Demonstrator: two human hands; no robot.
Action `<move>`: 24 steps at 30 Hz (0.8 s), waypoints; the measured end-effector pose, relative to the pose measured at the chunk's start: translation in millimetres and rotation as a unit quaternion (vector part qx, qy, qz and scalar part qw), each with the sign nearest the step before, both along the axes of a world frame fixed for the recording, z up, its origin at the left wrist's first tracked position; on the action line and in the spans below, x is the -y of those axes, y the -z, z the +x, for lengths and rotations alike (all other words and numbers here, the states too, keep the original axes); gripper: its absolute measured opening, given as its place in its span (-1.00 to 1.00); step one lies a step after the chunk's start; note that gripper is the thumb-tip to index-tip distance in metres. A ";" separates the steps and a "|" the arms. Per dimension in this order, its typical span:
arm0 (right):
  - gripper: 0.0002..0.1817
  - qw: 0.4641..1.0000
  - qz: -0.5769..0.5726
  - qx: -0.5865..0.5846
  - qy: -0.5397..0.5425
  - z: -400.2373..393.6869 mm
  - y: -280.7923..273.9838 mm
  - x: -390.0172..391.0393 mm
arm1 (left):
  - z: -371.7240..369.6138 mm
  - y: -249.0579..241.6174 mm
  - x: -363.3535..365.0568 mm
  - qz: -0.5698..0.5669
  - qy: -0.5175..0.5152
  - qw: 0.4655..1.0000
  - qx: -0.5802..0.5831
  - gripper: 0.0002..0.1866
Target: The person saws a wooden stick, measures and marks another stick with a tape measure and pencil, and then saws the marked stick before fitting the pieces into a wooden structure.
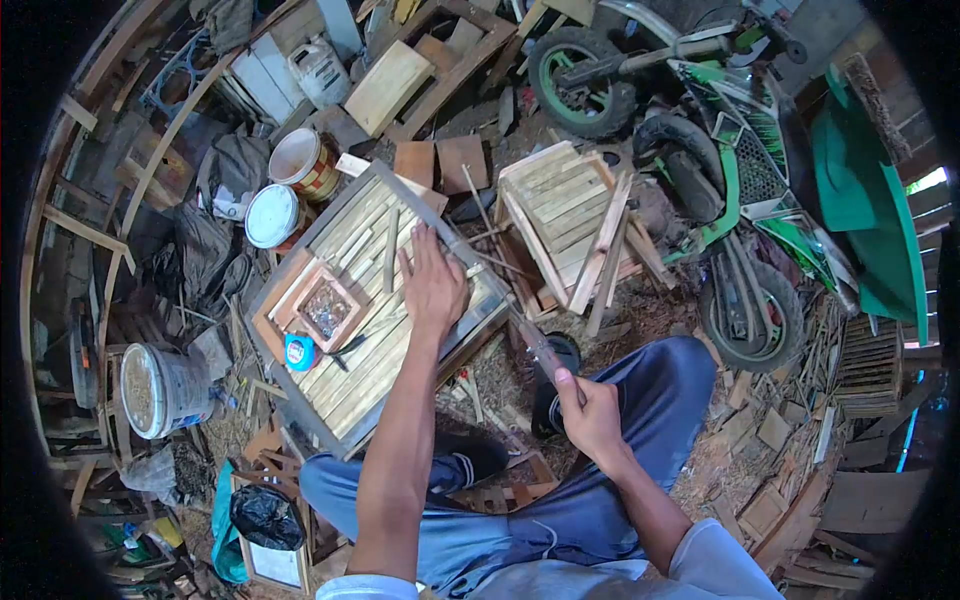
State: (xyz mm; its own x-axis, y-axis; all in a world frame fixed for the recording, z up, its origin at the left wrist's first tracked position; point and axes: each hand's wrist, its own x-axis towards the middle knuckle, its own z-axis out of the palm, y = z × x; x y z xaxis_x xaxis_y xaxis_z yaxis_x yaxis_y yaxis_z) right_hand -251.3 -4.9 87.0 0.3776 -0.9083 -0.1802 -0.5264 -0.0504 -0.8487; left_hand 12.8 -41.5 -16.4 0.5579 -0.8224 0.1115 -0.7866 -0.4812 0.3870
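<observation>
My left hand (436, 285) lies flat on a slatted wooden panel (360, 395) with a grey border, fingers stretched out near its upper right side. In my right hand (592, 420), held over my knee, is a long, narrow, dark brown tool (540, 352); its exact kind I cannot tell. It points up and left toward the panel's right corner. A loose thin wood strip (391, 250) rests on the slats left of my left hand. Farther left on the panel sit a small wooden box (299, 302) with small metal bits inside and a blue tape measure (299, 351).
Beyond the panel stands a second slatted wooden piece (552, 205) with loose strips (602, 243) leaning on it. Buckets (272, 216) line the left side, and a green motorbike (735, 180) is at upper right. Wood scraps (775, 428) litter the ground.
</observation>
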 end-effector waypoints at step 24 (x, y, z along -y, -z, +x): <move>-0.61 0.981 -0.125 0.111 -0.097 30.9 34.5 -5.1 | -11.3 -63.1 -87.2 -0.115 0.124 0.986 -0.005 -0.83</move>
